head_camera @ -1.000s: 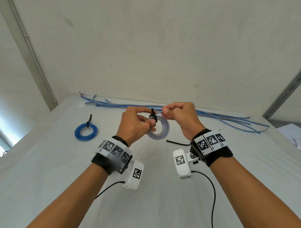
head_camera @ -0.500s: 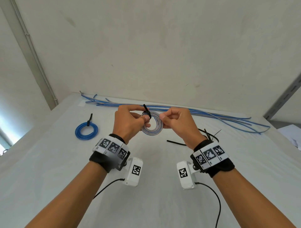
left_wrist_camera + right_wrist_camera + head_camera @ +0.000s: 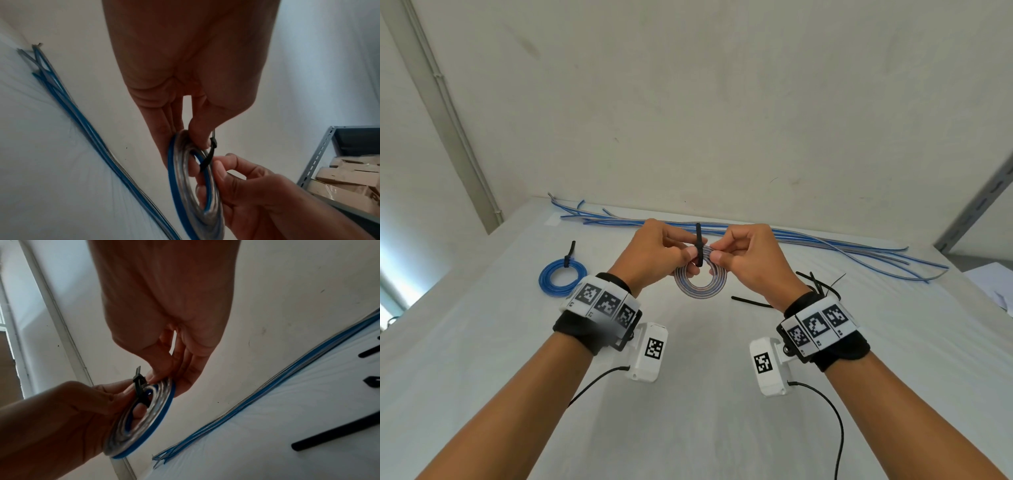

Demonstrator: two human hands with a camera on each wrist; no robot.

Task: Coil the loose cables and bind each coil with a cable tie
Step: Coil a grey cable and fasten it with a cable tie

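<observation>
Coil [image 3: 700, 281] pinched either side of tie [image 3: 699, 245] by left hand [image 3: 654, 253] and right hand [image 3: 750, 257], steadying loops for cinching

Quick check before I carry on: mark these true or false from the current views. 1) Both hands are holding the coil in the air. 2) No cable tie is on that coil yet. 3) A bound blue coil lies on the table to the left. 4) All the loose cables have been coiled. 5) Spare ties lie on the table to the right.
1) True: the left hand and right hand pinch the held coil above the table.
2) False: a black cable tie already wraps it.
3) True: the blue coil has its own tie.
4) False: loose cables lie straight along the wall.
5) True: spare ties lie there.
</observation>
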